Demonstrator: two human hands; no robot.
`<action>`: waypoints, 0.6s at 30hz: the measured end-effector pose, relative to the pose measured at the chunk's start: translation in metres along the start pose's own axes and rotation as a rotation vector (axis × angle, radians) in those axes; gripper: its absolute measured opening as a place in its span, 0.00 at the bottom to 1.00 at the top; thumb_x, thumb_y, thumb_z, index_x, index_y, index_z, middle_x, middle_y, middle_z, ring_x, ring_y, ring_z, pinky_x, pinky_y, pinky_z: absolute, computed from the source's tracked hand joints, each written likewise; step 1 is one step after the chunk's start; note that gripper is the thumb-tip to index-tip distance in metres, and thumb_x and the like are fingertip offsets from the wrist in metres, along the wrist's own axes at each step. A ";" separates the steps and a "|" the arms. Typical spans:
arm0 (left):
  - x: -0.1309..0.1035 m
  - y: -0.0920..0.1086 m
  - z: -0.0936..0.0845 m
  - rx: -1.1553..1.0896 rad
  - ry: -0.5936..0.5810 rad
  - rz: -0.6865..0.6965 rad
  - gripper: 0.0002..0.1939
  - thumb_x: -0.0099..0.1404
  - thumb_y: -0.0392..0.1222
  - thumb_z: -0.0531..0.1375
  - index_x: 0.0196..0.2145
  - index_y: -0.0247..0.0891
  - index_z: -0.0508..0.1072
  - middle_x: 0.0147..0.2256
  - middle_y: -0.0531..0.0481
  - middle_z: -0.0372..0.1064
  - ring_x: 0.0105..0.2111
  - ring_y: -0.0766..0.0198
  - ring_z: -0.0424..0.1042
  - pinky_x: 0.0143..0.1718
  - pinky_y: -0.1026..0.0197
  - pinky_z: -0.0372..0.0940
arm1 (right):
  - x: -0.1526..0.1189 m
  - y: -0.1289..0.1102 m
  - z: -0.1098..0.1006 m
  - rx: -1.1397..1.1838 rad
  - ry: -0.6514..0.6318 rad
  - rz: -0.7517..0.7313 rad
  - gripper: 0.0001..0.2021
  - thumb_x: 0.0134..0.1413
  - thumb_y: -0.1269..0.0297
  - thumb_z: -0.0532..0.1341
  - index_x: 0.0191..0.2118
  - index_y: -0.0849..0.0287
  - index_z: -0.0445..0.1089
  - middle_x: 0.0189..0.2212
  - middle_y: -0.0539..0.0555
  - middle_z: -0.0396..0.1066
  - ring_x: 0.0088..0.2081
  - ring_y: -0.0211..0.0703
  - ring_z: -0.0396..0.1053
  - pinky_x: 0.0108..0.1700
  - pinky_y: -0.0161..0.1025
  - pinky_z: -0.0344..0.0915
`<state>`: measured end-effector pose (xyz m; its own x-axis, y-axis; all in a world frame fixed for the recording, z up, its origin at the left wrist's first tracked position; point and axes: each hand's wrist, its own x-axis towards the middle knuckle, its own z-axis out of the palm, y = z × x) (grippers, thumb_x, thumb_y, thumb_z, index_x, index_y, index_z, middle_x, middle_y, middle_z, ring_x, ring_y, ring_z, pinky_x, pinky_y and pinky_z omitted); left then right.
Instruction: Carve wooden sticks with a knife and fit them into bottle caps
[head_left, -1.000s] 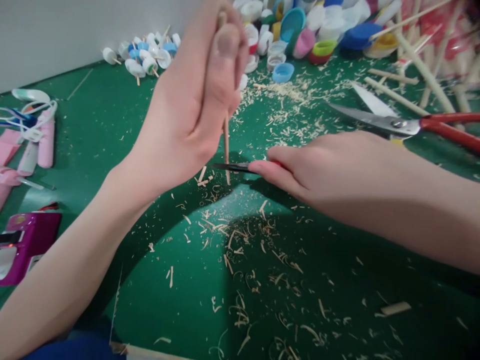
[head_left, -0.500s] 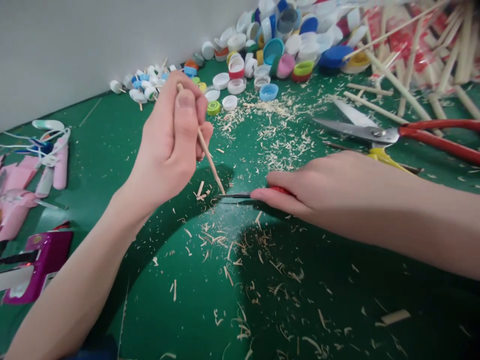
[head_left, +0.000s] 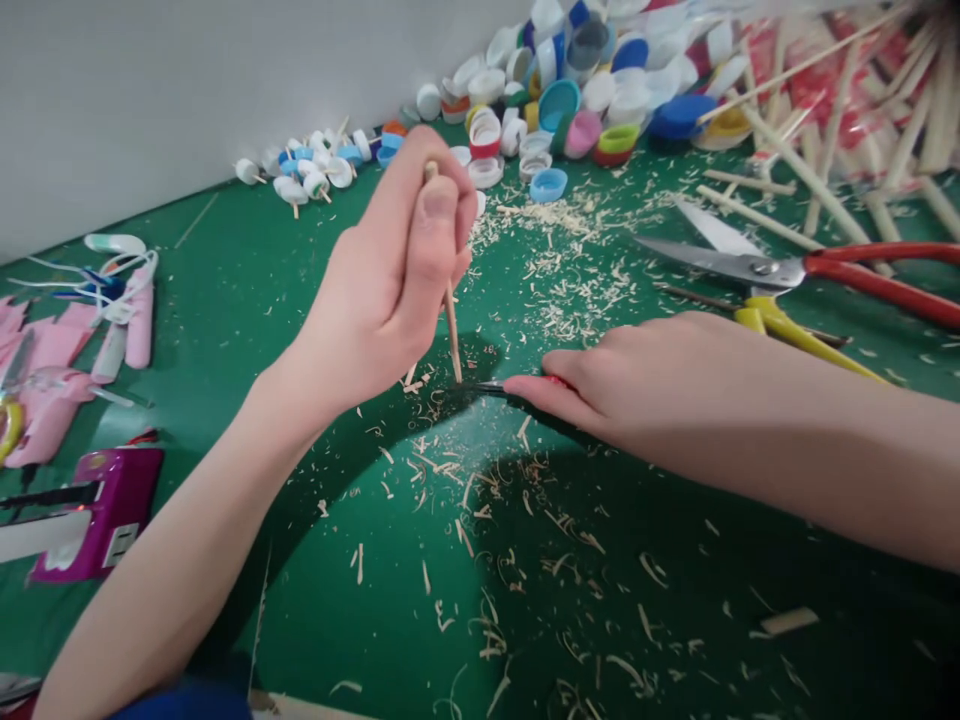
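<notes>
My left hand (head_left: 405, 260) is closed around a thin wooden stick (head_left: 453, 335), its upper end showing above the thumb. The stick stands nearly upright, with its lower end at the green tabletop (head_left: 315, 610). My right hand (head_left: 637, 385) grips a small knife (head_left: 491, 388) low over the table. A bit of red handle shows by its fingers, and the dark narrow blade points left to the stick's lower end. Whether blade and wood touch there I cannot tell. Thin wood shavings (head_left: 442, 465) lie scattered around both hands.
Bottle caps (head_left: 559, 105) are heaped at the back, beside small caps on sticks (head_left: 315, 165). Red-handled shears (head_left: 780, 268) and a yellow-handled tool (head_left: 795, 330) lie at right, below loose wooden sticks (head_left: 825, 150). Pink glue guns (head_left: 64, 400) and a magenta device (head_left: 112, 510) occupy the left.
My left hand has shifted right, and the stick has swung from a slant to nearly upright. The right hand stays by the stick's lower end. The view has shifted slightly.
</notes>
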<state>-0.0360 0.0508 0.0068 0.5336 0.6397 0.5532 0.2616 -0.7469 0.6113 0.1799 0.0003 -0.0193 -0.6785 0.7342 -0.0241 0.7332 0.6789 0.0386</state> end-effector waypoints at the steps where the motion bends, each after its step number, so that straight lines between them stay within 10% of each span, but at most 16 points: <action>1: -0.001 0.002 0.001 -0.027 0.024 -0.036 0.13 0.78 0.44 0.43 0.35 0.42 0.59 0.32 0.53 0.54 0.23 0.77 0.57 0.24 0.68 0.59 | 0.002 0.000 -0.002 0.030 -0.029 0.026 0.30 0.72 0.49 0.38 0.26 0.55 0.67 0.15 0.49 0.54 0.18 0.40 0.46 0.23 0.39 0.40; 10: -0.003 0.011 0.008 -0.109 0.204 -0.097 0.18 0.69 0.56 0.54 0.29 0.41 0.58 0.28 0.55 0.48 0.20 0.77 0.51 0.19 0.66 0.56 | 0.006 0.009 -0.013 -0.090 0.085 -0.010 0.37 0.70 0.50 0.29 0.41 0.59 0.74 0.19 0.50 0.58 0.18 0.37 0.35 0.23 0.40 0.34; 18: 0.002 0.014 0.015 0.078 0.257 -0.249 0.29 0.71 0.63 0.44 0.21 0.40 0.59 0.21 0.54 0.54 0.19 0.72 0.60 0.24 0.62 0.59 | 0.001 0.008 -0.008 -0.124 0.169 0.031 0.33 0.71 0.45 0.35 0.33 0.57 0.70 0.16 0.48 0.52 0.18 0.37 0.37 0.26 0.41 0.36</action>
<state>-0.0194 0.0390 0.0081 0.2289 0.8209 0.5231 0.4239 -0.5678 0.7056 0.1853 0.0065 -0.0112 -0.6613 0.7356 0.1468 0.7498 0.6421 0.1597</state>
